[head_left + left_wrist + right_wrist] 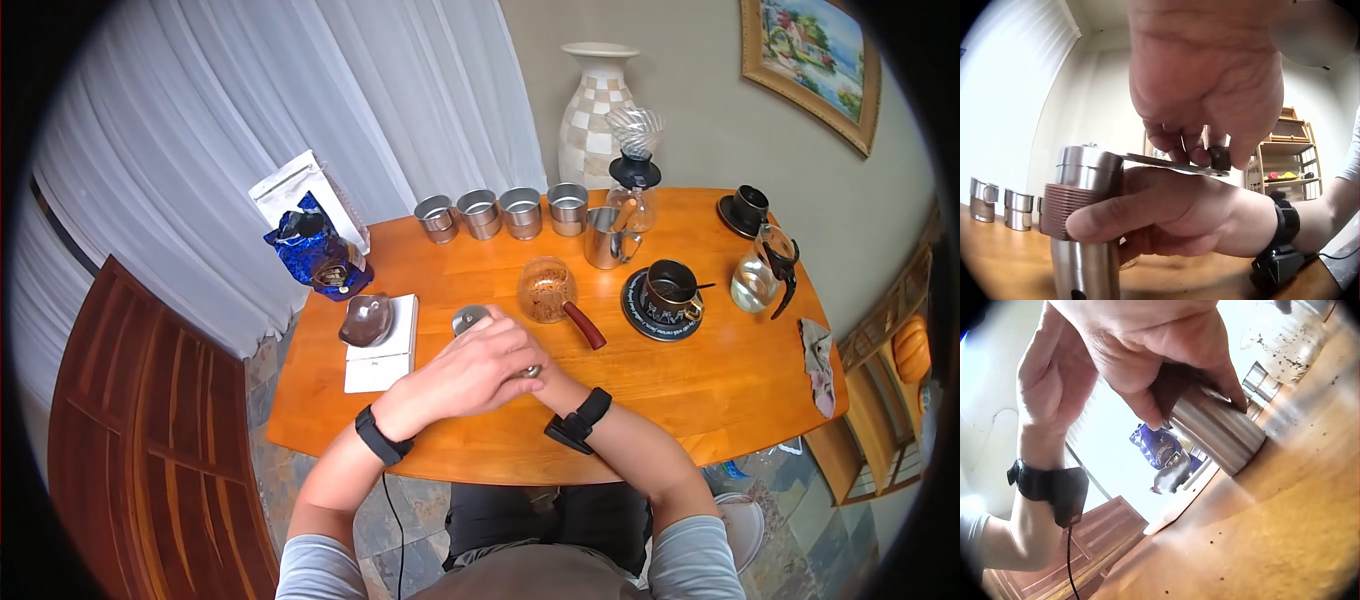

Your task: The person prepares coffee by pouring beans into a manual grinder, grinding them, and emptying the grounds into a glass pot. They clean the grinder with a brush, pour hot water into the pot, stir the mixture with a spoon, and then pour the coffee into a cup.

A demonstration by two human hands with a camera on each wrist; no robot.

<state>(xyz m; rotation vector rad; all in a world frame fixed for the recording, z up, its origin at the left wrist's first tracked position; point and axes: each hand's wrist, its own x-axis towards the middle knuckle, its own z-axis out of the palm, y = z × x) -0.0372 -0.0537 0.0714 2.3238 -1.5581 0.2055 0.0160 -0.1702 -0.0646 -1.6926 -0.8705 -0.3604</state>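
A steel hand coffee grinder (1088, 269) with a brown ribbed band stands upright on the table, its round top (468, 318) showing past the hands in the head view. My right hand (1154, 203) grips the grinder round the band, thumb across the front. Above it, my left hand (478, 365) pinches the dark knob (1218, 157) at the end of the flat crank arm (1172, 165). From the head, the left hand covers most of the right one. Just beyond the hands sits a glass pot (546, 285) with brown bits inside and a red-brown handle (586, 327).
At left, a dark dish (367, 320) rests on a white scale (400, 350), near a blue bag (315, 255). Several steel cups (520, 212) line the back by a steel pitcher (606, 240). At right are a black cup (671, 284), a glass kettle (752, 285) and a cloth (818, 365).
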